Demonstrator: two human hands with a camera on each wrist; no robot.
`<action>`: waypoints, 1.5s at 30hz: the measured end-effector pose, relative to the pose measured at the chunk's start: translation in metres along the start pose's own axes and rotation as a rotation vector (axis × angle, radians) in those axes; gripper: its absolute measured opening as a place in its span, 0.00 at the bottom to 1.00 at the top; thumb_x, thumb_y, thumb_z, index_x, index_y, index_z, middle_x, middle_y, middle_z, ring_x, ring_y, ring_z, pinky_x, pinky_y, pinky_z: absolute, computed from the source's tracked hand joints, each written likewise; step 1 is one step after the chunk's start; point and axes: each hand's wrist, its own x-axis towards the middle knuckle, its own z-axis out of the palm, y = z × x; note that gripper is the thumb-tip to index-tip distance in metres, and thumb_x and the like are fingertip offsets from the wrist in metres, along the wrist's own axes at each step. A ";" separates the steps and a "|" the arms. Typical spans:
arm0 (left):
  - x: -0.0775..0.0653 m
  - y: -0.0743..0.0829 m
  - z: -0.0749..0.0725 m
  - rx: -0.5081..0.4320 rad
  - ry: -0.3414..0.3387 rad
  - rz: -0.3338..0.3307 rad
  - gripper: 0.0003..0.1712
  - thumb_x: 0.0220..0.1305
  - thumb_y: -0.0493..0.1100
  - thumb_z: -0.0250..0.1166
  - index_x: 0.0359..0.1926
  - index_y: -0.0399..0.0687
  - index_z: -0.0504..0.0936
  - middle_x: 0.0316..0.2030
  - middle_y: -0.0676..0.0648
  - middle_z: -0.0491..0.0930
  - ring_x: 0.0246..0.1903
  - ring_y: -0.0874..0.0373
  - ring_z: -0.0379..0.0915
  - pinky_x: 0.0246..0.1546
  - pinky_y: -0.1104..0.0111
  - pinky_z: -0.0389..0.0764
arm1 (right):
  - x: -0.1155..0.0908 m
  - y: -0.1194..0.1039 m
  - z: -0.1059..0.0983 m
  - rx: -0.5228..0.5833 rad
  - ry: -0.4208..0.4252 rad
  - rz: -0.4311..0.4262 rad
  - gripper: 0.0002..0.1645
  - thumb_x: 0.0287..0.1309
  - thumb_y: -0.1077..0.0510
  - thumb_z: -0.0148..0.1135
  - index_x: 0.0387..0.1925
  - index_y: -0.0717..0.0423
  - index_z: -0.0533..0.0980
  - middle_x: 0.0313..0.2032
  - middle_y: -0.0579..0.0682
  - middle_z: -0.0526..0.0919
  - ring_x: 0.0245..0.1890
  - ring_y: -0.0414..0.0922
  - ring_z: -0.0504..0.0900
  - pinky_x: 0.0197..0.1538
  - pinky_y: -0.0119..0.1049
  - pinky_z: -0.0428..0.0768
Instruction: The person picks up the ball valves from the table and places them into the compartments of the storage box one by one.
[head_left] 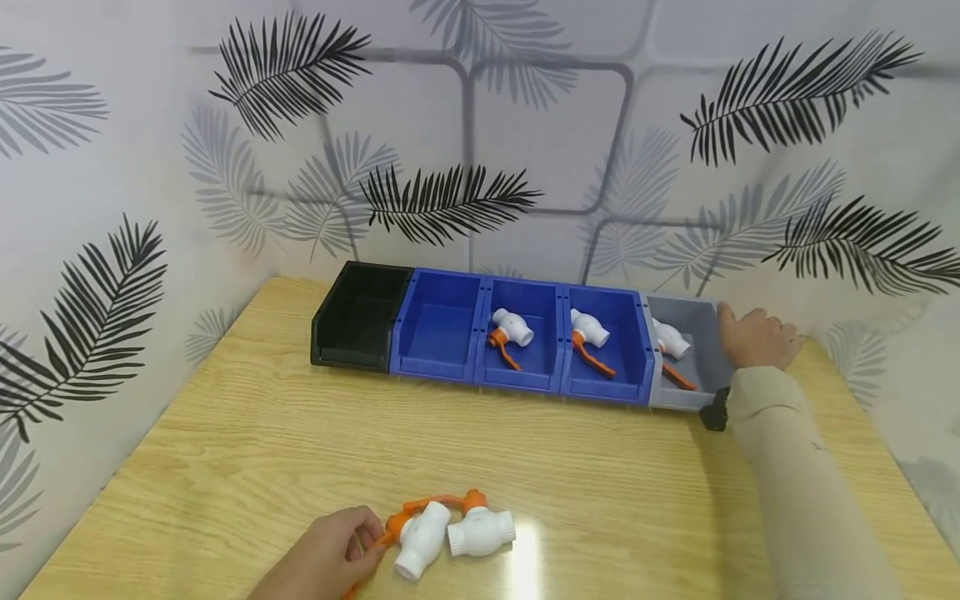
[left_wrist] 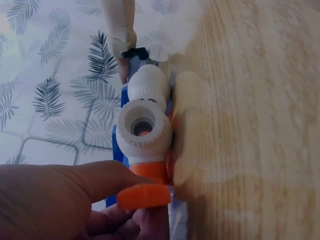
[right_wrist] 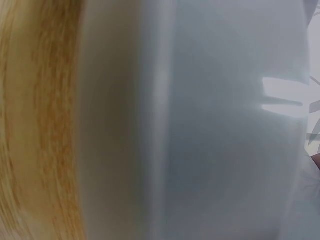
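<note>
My left hand pinches the orange handle of a white ball valve low over the front of the table. Touching or nearly touching it is a second white valve, also with an orange handle. At the far right, my right hand is against the right wall of a grey bin, thumb side at the rim; how its fingers lie is partly hidden. Inside that bin lies a valve, partly covered by the bin's left wall. The grey wall fills most of the right wrist view.
Left of the grey bin, a row holds blue bins, two with one valve each. Farther left come a bare blue bin and a black bin. A patterned wall stands behind the wooden table.
</note>
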 end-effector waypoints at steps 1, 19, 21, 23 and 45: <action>0.000 0.000 0.000 0.001 0.001 0.001 0.05 0.58 0.39 0.63 0.34 0.43 0.76 0.24 0.54 0.72 0.21 0.65 0.66 0.22 0.73 0.71 | 0.000 0.000 0.000 0.002 0.000 0.002 0.57 0.59 0.27 0.20 0.52 0.81 0.61 0.50 0.81 0.63 0.51 0.76 0.58 0.53 0.66 0.53; -0.005 0.015 -0.010 -0.028 0.053 -0.078 0.06 0.58 0.42 0.64 0.33 0.46 0.76 0.22 0.55 0.72 0.23 0.62 0.67 0.22 0.72 0.71 | -0.002 -0.002 -0.007 -0.002 -0.012 0.008 0.58 0.59 0.27 0.19 0.53 0.80 0.60 0.51 0.80 0.63 0.52 0.75 0.58 0.52 0.65 0.54; -0.006 0.019 -0.014 -0.042 0.078 -0.101 0.06 0.58 0.41 0.64 0.34 0.46 0.76 0.23 0.54 0.73 0.24 0.60 0.68 0.23 0.72 0.72 | -0.002 -0.002 -0.008 -0.002 -0.013 0.006 0.57 0.59 0.27 0.19 0.53 0.80 0.60 0.51 0.80 0.63 0.52 0.75 0.58 0.51 0.65 0.54; -0.005 0.023 -0.018 -0.051 0.113 -0.121 0.06 0.58 0.41 0.64 0.34 0.46 0.76 0.24 0.54 0.73 0.25 0.60 0.68 0.23 0.71 0.72 | -0.002 -0.002 -0.008 -0.002 -0.013 0.005 0.58 0.59 0.27 0.19 0.53 0.80 0.60 0.50 0.80 0.63 0.52 0.75 0.58 0.51 0.65 0.55; 0.020 0.085 -0.091 0.179 0.445 0.163 0.05 0.58 0.36 0.61 0.37 0.42 0.76 0.25 0.52 0.75 0.24 0.62 0.70 0.21 0.72 0.74 | -0.001 0.000 -0.002 0.021 -0.024 0.011 0.58 0.58 0.26 0.19 0.53 0.80 0.60 0.52 0.80 0.62 0.53 0.76 0.56 0.53 0.66 0.52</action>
